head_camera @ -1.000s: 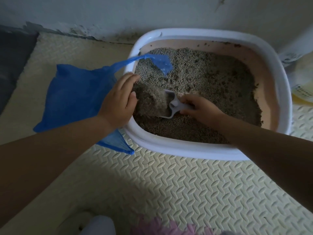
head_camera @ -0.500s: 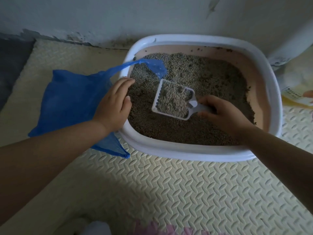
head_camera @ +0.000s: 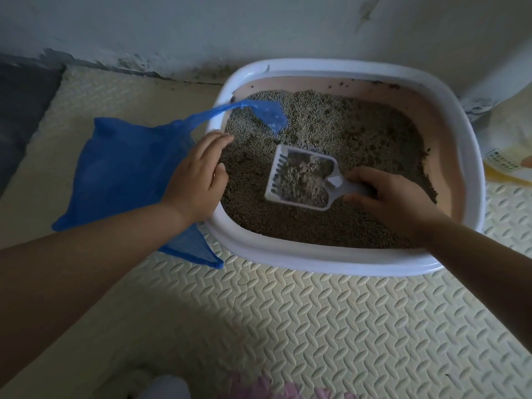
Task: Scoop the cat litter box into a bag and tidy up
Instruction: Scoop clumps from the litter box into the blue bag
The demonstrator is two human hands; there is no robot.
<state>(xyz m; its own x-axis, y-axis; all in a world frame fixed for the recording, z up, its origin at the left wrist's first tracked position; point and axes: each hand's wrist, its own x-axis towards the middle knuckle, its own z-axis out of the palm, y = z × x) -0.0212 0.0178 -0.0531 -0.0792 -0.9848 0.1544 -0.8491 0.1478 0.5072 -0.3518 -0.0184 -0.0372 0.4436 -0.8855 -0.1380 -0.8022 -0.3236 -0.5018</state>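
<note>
Litter scoop (head_camera: 302, 181), white and slotted, is held low over the grey litter (head_camera: 345, 133) near the middle of the litter box (head_camera: 322, 262). Its long axis runs roughly left to right, tilted a little: the wide slotted head points left and slightly far, and the handle runs right and slightly near. The head is part filled with litter and clumps, blurred. The handle is gripped by the right hand (head_camera: 388, 197), whose fingers are curled closed around it, with the forearm coming in from the near right.

The box is a rounded white tray with a pale pink inner wall, set against the far wall (head_camera: 259, 30). The left hand (head_camera: 198, 174) is laid over the box's left rim, fingers loosely extended and together, pointing far; whether anything is gripped beneath the palm cannot be told. A blue plastic bag (head_camera: 123, 168) is spread just beside the box on its left, partly under the left forearm. One bag handle is draped over the rim, its end lying on the litter in the far left corner.

A cream foam mat (head_camera: 316, 326) with a raised pattern covers the floor. At the right edge a pale yellow package (head_camera: 509, 156) is partly seen.
</note>
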